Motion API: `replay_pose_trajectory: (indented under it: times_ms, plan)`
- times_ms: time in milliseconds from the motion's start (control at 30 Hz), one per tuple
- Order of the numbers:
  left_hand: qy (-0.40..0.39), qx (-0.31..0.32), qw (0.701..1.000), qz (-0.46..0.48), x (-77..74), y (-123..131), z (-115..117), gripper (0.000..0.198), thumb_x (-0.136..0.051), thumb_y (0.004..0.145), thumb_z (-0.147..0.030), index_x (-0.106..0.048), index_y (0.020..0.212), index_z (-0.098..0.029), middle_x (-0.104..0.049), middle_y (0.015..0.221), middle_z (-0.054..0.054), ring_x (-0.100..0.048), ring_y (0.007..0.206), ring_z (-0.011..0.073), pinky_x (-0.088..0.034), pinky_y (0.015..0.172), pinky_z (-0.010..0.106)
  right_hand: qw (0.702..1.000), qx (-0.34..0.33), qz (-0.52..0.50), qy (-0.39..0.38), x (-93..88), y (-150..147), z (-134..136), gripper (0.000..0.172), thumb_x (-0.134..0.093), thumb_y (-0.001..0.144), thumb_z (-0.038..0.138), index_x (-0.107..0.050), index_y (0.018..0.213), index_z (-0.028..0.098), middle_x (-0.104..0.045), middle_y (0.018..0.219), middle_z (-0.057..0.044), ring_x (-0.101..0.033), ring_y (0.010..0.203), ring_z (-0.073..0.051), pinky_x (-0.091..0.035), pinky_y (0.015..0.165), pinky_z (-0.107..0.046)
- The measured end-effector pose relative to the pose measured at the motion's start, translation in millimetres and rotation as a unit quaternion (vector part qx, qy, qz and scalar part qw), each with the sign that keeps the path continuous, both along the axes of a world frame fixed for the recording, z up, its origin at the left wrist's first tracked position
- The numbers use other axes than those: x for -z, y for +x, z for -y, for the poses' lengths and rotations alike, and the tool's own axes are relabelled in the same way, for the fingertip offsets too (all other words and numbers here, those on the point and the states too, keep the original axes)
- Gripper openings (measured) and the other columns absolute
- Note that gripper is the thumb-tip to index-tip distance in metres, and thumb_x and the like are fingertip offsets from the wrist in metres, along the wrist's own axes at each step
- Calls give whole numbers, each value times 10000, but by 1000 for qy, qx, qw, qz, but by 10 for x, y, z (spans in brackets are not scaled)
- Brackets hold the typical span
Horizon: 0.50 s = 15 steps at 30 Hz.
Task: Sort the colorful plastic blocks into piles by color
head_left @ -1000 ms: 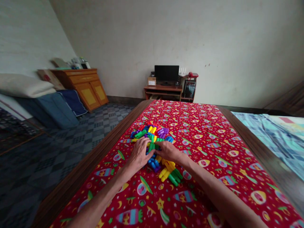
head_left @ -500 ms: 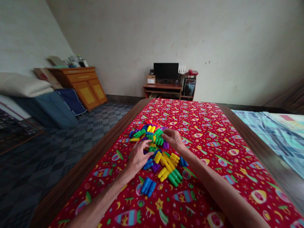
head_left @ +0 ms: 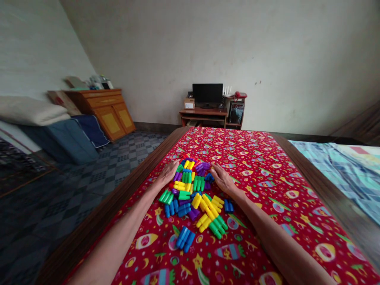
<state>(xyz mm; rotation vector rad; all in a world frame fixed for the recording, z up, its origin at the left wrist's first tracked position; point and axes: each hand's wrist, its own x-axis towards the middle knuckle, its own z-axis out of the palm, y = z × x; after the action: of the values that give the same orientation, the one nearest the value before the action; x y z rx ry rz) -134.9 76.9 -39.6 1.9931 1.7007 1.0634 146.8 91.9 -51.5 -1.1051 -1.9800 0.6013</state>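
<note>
A heap of plastic building blocks in yellow, green, blue, purple and red lies on the red patterned tablecloth (head_left: 246,245). My left hand (head_left: 168,173) rests along the heap's far left side, fingers stretched out, beside some purple blocks (head_left: 177,176). On the opposite side is my right hand (head_left: 221,178), its fingers extended next to small blue blocks (head_left: 209,177) and purple blocks (head_left: 202,168). Neither hand visibly grips a block. Between them lie green blocks (head_left: 198,183). Nearer to me, yellow blocks (head_left: 209,208) touch a green block (head_left: 219,227). A blue block (head_left: 185,239) lies apart in front.
The table's dark wooden edge (head_left: 133,172) runs along the left. A bed with a checked sheet (head_left: 329,166) stands at the right. Beyond the table are a desk with a monitor (head_left: 208,93) and, to the left, a wooden cabinet (head_left: 111,113).
My left hand has moved away from me and left, off the heap's middle to its side. My right hand has shifted slightly right. Blocks between them have been spread and rearranged.
</note>
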Motion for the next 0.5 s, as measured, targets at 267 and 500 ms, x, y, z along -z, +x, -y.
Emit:
replay_pose_trajectory:
  times_ms: [267,500]
  plan:
    - [-20,58,994,94,-174,164,-176,673,-103,950,-544,-506,1327,-158,-628,1289,130,-582,1205,235,-473,1003,414,990,4,-127,-68,-34,-43,44,629,-264,952,592,-625,1231,159,-670,1187,-138,-584,1174,-273,-425,1029,-441]
    - [-72,122,989,40,-255,491,-604,468,-457,839,-560,-679,1087,-231,-688,1210,62,-574,1218,256,-446,1030,402,980,-61,-161,-98,-59,28,40,692,-247,927,668,-567,1327,202,-581,1350,-93,-470,1316,-236,-324,1129,-420]
